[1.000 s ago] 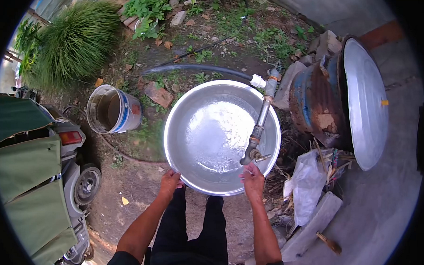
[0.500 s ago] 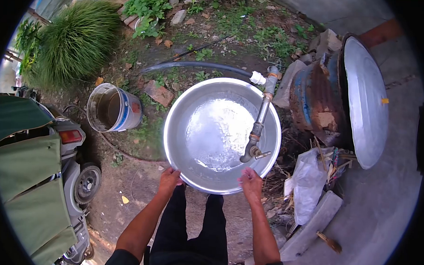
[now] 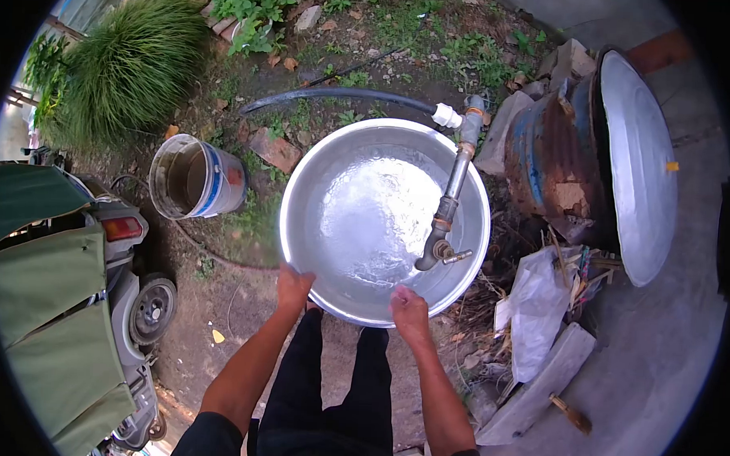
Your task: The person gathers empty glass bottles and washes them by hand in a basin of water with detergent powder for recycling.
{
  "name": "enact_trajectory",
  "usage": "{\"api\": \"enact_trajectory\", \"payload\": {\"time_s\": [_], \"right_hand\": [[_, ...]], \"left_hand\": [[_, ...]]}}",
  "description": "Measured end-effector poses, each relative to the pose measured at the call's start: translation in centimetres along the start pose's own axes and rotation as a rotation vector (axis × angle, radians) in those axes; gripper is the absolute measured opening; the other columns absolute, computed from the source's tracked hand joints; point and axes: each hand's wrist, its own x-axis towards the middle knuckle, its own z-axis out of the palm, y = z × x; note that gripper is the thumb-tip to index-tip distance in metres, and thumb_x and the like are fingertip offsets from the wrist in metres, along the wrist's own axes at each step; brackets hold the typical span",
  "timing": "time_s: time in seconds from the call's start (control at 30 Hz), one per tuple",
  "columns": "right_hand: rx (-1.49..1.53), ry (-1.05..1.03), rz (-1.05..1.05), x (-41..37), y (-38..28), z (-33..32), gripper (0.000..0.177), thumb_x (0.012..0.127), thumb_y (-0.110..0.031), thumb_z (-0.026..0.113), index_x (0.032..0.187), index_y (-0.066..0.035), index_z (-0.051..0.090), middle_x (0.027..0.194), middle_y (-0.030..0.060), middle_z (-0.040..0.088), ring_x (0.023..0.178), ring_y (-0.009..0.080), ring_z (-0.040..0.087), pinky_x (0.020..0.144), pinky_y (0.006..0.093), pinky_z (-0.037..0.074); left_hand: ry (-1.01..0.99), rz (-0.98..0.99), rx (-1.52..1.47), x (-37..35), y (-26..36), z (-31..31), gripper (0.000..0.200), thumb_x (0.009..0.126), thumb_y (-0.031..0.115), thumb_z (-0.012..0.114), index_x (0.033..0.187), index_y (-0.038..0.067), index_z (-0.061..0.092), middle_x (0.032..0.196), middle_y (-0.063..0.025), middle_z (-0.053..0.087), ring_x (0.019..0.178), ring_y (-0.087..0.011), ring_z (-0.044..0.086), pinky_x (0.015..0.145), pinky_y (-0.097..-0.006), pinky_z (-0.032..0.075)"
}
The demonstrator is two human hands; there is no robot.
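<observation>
A wide, round metal basin (image 3: 301, 218) stands beneath a pipe tap (image 3: 441, 223), with shallow water (image 3: 373, 228) shining in its bottom. At its near left rim, my left hand (image 3: 295, 288) is closed on the edge. My right hand (image 3: 411, 312) reaches over the near rim with curled fingers against the inner wall. Whatever lies in those fingers, if anything, is hidden; only something pinkish shows at the fingertips.
A bucket (image 3: 214, 178) of murky water stands left. A black hose (image 3: 345, 93) joins the pipe at the back. To the right are a rusty drum (image 3: 544, 154), a large metal lid (image 3: 640, 173), a white sack (image 3: 535, 314) and a plank (image 3: 536, 387). A covered vehicle (image 3: 57, 298) is at far left.
My right hand has moved left along the near rim. My left hand has shifted slightly left and up on the edge. The basin sits a little higher in view.
</observation>
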Motion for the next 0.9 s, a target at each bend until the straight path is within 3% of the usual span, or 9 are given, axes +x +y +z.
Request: {"api": "enact_trajectory", "payload": {"time_s": [0.17, 0.23, 0.27, 0.43, 0.57, 0.63, 0.83, 0.87, 0.9], "right_hand": [[-0.035, 0.001, -0.086, -0.4, -0.1, 1.2, 0.029, 0.089, -0.014, 0.057, 0.107, 0.006, 0.065, 0.086, 0.0235, 0.068, 0.079, 0.0347, 0.07, 0.072, 0.0401, 0.054], [-0.042, -0.003, -0.073, -0.5, -0.1, 1.2, 0.034, 0.089, -0.013, 0.059, 0.115, 0.008, 0.063, 0.088, 0.0147, 0.071, 0.071, 0.0192, 0.068, 0.068, 0.032, 0.053], [-0.039, -0.003, -0.07, -0.5, 0.0, 1.2, 0.034, 0.089, -0.013, 0.059, 0.115, 0.008, 0.063, 0.088, 0.0147, 0.071, 0.071, 0.0192, 0.068, 0.068, 0.032, 0.053], [-0.054, -0.015, -0.038, -0.4, -0.7, 0.4, 0.033, 0.089, -0.012, 0.058, 0.115, 0.008, 0.063, 0.086, 0.0143, 0.071, 0.068, 0.0179, 0.068, 0.066, 0.0322, 0.053], [-0.046, -0.02, -0.015, 0.1, -0.4, 0.2, 0.034, 0.089, -0.013, 0.057, 0.115, 0.008, 0.063, 0.086, 0.0147, 0.071, 0.068, 0.0185, 0.068, 0.066, 0.0326, 0.053], [0.027, 0.062, -0.042, 0.2, -0.4, 0.4, 0.022, 0.088, -0.013, 0.056, 0.099, 0.004, 0.065, 0.075, 0.0185, 0.067, 0.068, 0.0288, 0.068, 0.066, 0.0389, 0.053], [-0.063, 0.032, -0.131, 0.4, 0.0, 0.4, 0.018, 0.087, -0.012, 0.057, 0.096, 0.002, 0.064, 0.082, 0.0215, 0.067, 0.074, 0.0351, 0.067, 0.069, 0.0421, 0.052], [-0.062, 0.035, -0.136, 0.6, 0.1, 0.4, 0.018, 0.087, -0.012, 0.057, 0.096, 0.002, 0.064, 0.082, 0.0215, 0.067, 0.074, 0.0351, 0.067, 0.069, 0.0421, 0.052], [-0.119, -0.017, -0.119, 0.7, 0.2, 0.3, 0.024, 0.088, -0.012, 0.057, 0.105, 0.004, 0.064, 0.082, 0.0171, 0.068, 0.072, 0.0273, 0.067, 0.068, 0.0375, 0.052]], "left_hand": [[0.111, 0.013, 0.154, -0.9, 3.3, -0.3, 0.054, 0.074, 0.015, 0.064, 0.119, -0.006, 0.044, 0.103, -0.0292, 0.058, 0.098, -0.0445, 0.058, 0.087, -0.0492, 0.046], [0.249, 0.373, 0.393, -1.4, 3.9, -0.7, 0.054, 0.075, 0.012, 0.061, 0.123, -0.006, 0.044, 0.111, -0.0296, 0.053, 0.105, -0.0459, 0.052, 0.093, -0.0518, 0.041], [0.247, 0.373, 0.396, -1.7, 4.4, -1.1, 0.054, 0.075, 0.012, 0.061, 0.123, -0.006, 0.044, 0.111, -0.0296, 0.053, 0.105, -0.0459, 0.052, 0.093, -0.0518, 0.041], [0.218, 0.807, 0.476, -2.5, 5.9, -3.1, 0.058, 0.073, 0.01, 0.061, 0.127, -0.006, 0.045, 0.117, -0.0274, 0.052, 0.112, -0.047, 0.047, 0.101, -0.053, 0.036], [-0.031, 0.653, 0.655, -3.3, 7.5, -3.6, 0.052, 0.077, 0.015, 0.064, 0.123, -0.005, 0.051, 0.134, -0.0276, 0.045, 0.128, -0.0442, 0.04, 0.109, -0.0568, 0.027], [-0.082, 0.88, 0.878, -3.0, 8.0, -3.6, 0.041, 0.079, 0.017, 0.063, 0.114, -0.003, 0.059, 0.131, -0.0231, 0.05, 0.131, -0.0435, 0.037, 0.112, -0.0605, 0.021], [-0.299, 0.86, 1.045, -2.4, 7.3, -1.6, 0.035, 0.08, 0.022, 0.06, 0.108, 0.0, 0.064, 0.115, -0.0171, 0.062, 0.132, -0.0408, 0.039, 0.113, -0.063, 0.015], [-0.293, 0.863, 1.045, -2.2, 7.0, -1.2, 0.035, 0.08, 0.022, 0.06, 0.108, 0.0, 0.064, 0.115, -0.0171, 0.062, 0.132, -0.0408, 0.039, 0.113, -0.063, 0.015], [-0.344, 0.831, 1.111, -2.0, 6.6, -0.8, 0.034, 0.08, 0.022, 0.06, 0.106, 0.001, 0.064, 0.112, -0.0167, 0.063, 0.13, -0.0404, 0.04, 0.114, -0.0633, 0.014]]}}
